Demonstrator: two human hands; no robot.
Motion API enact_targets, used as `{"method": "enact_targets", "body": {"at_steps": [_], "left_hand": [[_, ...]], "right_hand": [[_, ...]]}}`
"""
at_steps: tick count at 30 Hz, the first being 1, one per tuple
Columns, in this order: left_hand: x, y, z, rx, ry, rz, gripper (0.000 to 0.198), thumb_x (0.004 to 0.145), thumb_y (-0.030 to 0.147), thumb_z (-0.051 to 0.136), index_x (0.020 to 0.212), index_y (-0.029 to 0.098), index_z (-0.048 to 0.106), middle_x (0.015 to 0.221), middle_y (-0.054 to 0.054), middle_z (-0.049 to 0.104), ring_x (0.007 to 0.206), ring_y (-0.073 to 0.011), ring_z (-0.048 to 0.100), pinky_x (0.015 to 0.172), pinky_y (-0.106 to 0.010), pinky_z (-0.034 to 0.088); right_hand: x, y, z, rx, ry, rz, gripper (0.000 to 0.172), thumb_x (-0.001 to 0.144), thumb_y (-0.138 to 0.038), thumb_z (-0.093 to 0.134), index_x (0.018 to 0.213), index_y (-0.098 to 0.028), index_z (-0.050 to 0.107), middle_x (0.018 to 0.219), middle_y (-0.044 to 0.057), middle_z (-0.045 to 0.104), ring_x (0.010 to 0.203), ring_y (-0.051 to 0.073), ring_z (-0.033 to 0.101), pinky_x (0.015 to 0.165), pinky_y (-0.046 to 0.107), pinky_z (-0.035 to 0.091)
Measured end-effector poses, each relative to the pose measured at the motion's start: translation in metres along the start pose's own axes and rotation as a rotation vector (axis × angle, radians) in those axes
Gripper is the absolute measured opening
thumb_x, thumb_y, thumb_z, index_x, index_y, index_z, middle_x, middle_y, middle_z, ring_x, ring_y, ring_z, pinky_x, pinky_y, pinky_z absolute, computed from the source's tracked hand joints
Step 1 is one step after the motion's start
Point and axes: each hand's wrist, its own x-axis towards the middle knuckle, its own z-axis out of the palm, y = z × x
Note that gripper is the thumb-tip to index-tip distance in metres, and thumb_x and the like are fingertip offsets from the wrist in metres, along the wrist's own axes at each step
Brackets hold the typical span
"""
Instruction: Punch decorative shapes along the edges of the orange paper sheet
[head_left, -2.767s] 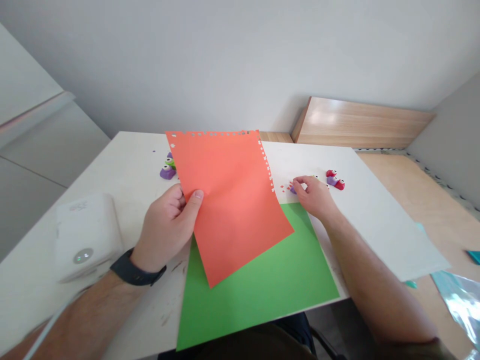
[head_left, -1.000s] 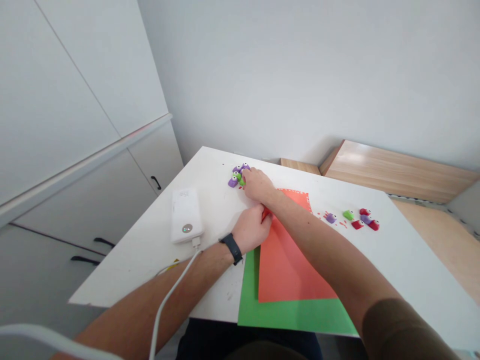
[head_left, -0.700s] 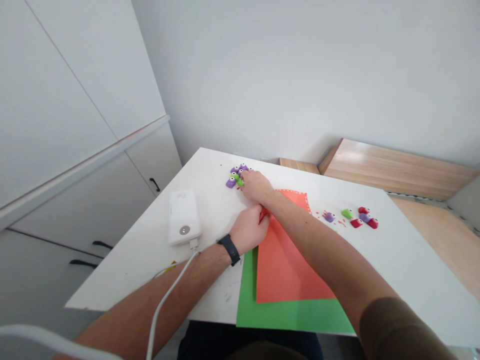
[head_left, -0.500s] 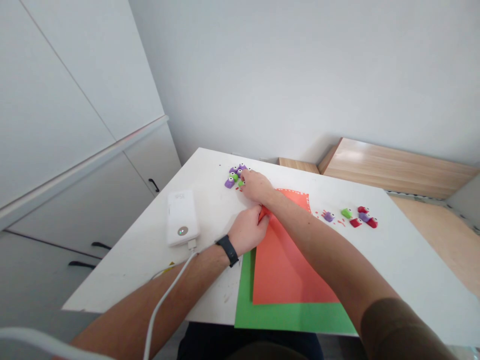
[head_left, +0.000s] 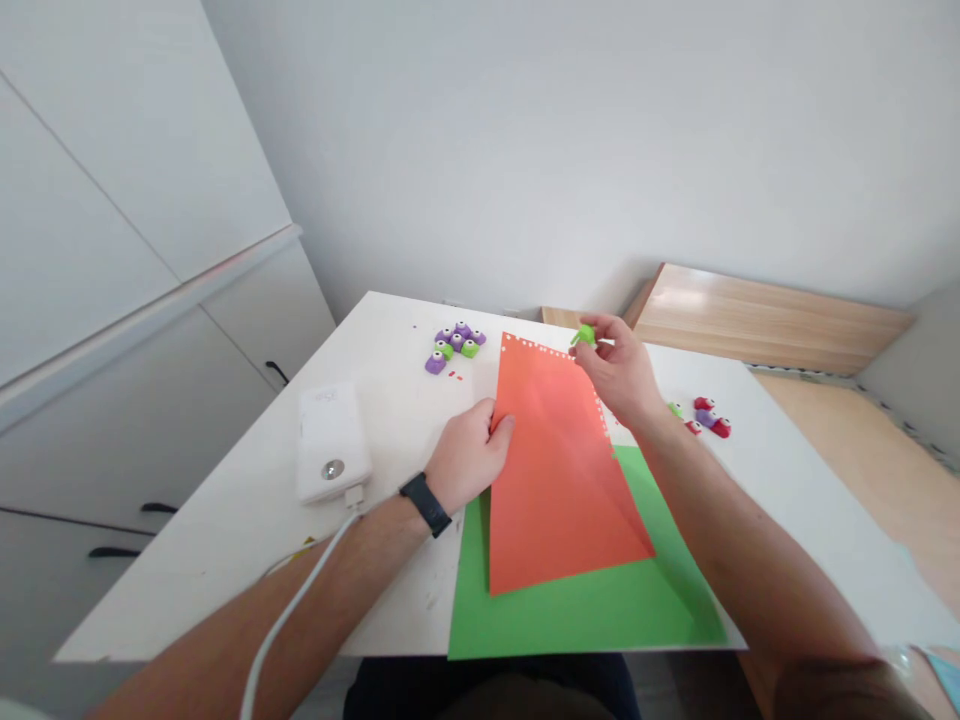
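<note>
The right hand point(head_left: 619, 372) is at the upper middle of the frame, and its fingers point(head_left: 594, 345) pinch a small green punch point(head_left: 583, 336) from both sides. This punch seems light and hard, with a short body, so a pinch on its sides should be enough to hold it. The left hand point(head_left: 471, 458) lies at the left edge of the orange sheet point(head_left: 559, 480). Its fingers point(head_left: 501, 428) are pressed together, but I cannot tell if they grip the paper or only touch it. The sheet lies near the middle of the table point(head_left: 225, 570), partly over a green sheet point(head_left: 577, 610), with small holes along its top and right edges. It looks thin and soft, so it will probably bend if held at one point only; its edge is the easy place to take it. Purple and green punches point(head_left: 456, 347) stand at upper left, and red punches point(head_left: 709, 415) at right.
</note>
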Motion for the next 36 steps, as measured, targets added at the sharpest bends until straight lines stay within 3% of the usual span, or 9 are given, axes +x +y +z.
{"method": "enact_targets", "body": {"at_steps": [4,7,10,16,20,24,26,30,36], "left_hand": [[0.000,0.002,-0.002,0.002,0.015,0.001,0.033,0.099,0.040,0.047,0.072,0.024,0.038,0.061,0.004,0.046,0.057,-0.0145,0.044,0.057,-0.030,0.024],[0.001,0.003,-0.003,0.010,0.026,0.001,0.033,0.099,0.042,0.047,0.072,0.024,0.039,0.061,0.004,0.046,0.058,-0.0146,0.044,0.057,-0.029,0.027],[0.002,0.005,-0.005,-0.013,0.056,-0.039,0.029,0.096,0.044,0.050,0.075,0.024,0.048,0.061,0.003,0.053,0.061,-0.0167,0.048,0.057,-0.028,0.032],[0.005,0.005,-0.007,-0.093,0.099,-0.065,0.024,0.095,0.046,0.053,0.087,0.024,0.060,0.065,0.001,0.062,0.064,-0.0198,0.057,0.057,-0.028,0.041],[0.007,0.000,-0.007,-0.125,0.116,-0.090,0.028,0.096,0.049,0.055,0.096,0.023,0.063,0.072,0.000,0.068,0.066,-0.0205,0.063,0.060,-0.028,0.046],[0.006,0.001,-0.008,-0.175,0.129,-0.085,0.031,0.097,0.049,0.056,0.107,0.022,0.065,0.092,-0.003,0.076,0.082,-0.0217,0.071,0.068,-0.029,0.052],[0.006,0.003,-0.009,-0.182,0.130,-0.093,0.032,0.098,0.050,0.055,0.110,0.022,0.065,0.097,-0.002,0.076,0.086,-0.0217,0.072,0.072,-0.030,0.052],[0.006,0.004,-0.011,-0.149,0.167,-0.099,0.030,0.098,0.050,0.056,0.106,0.023,0.066,0.095,-0.001,0.076,0.083,-0.0206,0.072,0.069,-0.029,0.051],[0.008,0.003,-0.010,-0.171,0.191,-0.103,0.028,0.098,0.049,0.056,0.108,0.024,0.066,0.099,-0.001,0.077,0.082,-0.0206,0.072,0.066,-0.029,0.051]], "right_hand": [[-0.038,0.026,-0.035,0.303,0.043,0.276,0.040,0.084,-0.044,0.075,0.107,-0.022,0.051,0.094,0.001,0.066,0.080,0.018,0.072,0.074,0.034,0.057],[-0.060,0.046,-0.051,0.370,0.022,0.359,0.045,0.084,-0.047,0.077,0.113,-0.022,0.054,0.084,-0.001,0.067,0.070,0.016,0.069,0.066,0.031,0.054],[-0.073,0.063,-0.060,0.459,-0.023,0.430,0.045,0.083,-0.045,0.078,0.117,-0.021,0.060,0.085,-0.001,0.068,0.073,0.014,0.068,0.070,0.030,0.053],[-0.081,0.078,-0.065,0.591,-0.089,0.507,0.044,0.075,-0.038,0.086,0.110,-0.021,0.067,0.095,0.001,0.070,0.082,0.014,0.069,0.083,0.031,0.055],[-0.081,0.082,-0.068,0.525,-0.104,0.505,0.041,0.079,-0.044,0.083,0.110,-0.020,0.069,0.091,0.001,0.068,0.078,0.014,0.067,0.065,0.026,0.052],[-0.083,0.081,-0.068,0.470,-0.149,0.523,0.037,0.083,-0.046,0.079,0.108,-0.020,0.071,0.080,0.001,0.067,0.062,0.011,0.057,0.051,0.024,0.044],[-0.084,0.081,-0.067,0.465,-0.159,0.540,0.035,0.083,-0.046,0.079,0.106,-0.021,0.071,0.080,0.002,0.069,0.062,0.012,0.059,0.046,0.023,0.040],[-0.084,0.082,-0.066,0.476,-0.159,0.551,0.036,0.080,-0.045,0.081,0.105,-0.020,0.072,0.086,0.004,0.070,0.076,0.017,0.067,0.043,0.021,0.039],[-0.084,0.080,-0.068,0.503,-0.189,0.585,0.038,0.081,-0.047,0.080,0.106,-0.019,0.073,0.093,0.007,0.072,0.077,0.016,0.067,0.044,0.020,0.041]]}}
